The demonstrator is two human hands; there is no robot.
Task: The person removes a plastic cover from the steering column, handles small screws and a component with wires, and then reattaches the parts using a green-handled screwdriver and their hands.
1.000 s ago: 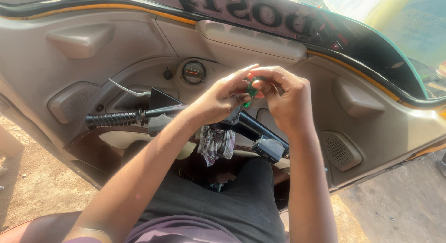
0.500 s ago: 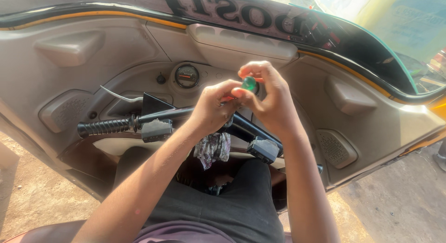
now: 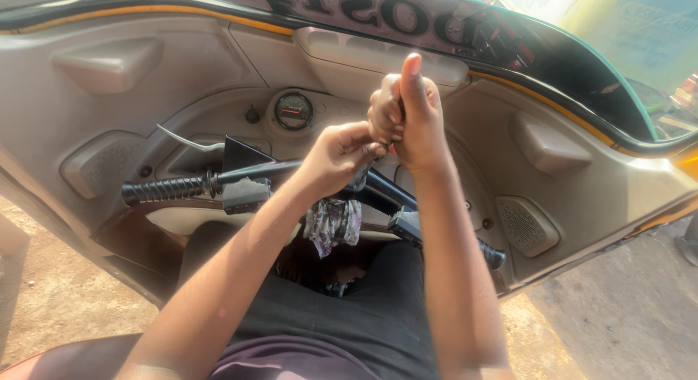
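Both hands risen above handlebar (image 3: 218, 182): right hand (image 3: 411, 122) clenched, thumb up; left hand (image 3: 338, 156) pinching beneath, contents hidden

The two hands meet at the centre of the frame, the right hand (image 3: 407, 122) just above and right of the left hand (image 3: 336, 156), both in front of the dashboard (image 3: 182, 82). The handlebar (image 3: 218, 184) runs from the left-middle under the hands toward the lower right, with the round gauge (image 3: 293, 110) behind it, up and left of the hands. A crumpled rag (image 3: 332, 224) hangs below the bar at centre, above the person's lap.
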